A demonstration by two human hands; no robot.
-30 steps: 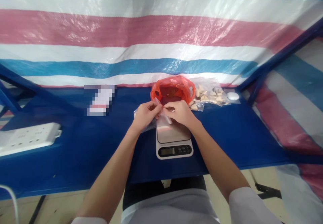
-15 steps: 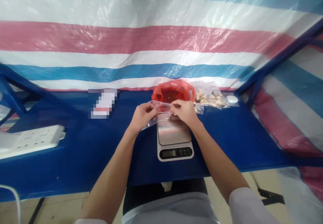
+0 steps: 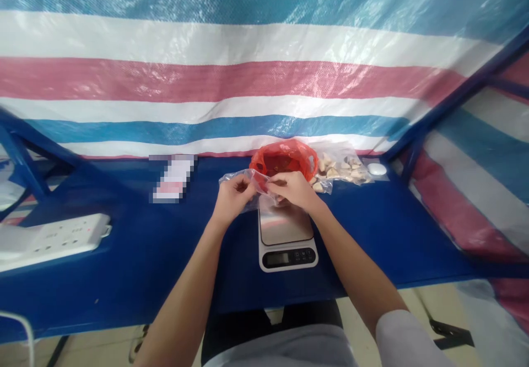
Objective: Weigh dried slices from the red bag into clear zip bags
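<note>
Both my hands pinch a clear plastic bag [image 3: 261, 182] above the back of a digital kitchen scale [image 3: 285, 226]. My left hand [image 3: 232, 196] grips the bag's left part, with some film sticking out behind the fingers. My right hand [image 3: 294, 189] has its fingertips closed on the right part of the film. Just behind the hands stands an open red plastic bag [image 3: 285, 155] with something brownish inside, too unclear to name. To its right lie clear bags of pale, irregular chunks [image 3: 349, 169]. The scale's display is too dim to read.
A white power strip [image 3: 61, 238] lies at the left of the blue table [image 3: 165, 268]. A blurred-out white and pink item [image 3: 173, 177] lies farther back. A small white round object [image 3: 377, 169] sits at the right. Striped sheeting [image 3: 248, 80] hangs behind.
My hands have shifted slightly left with the clear bag, and its film now bulges out behind my left hand. The whole view has tilted up a little.
</note>
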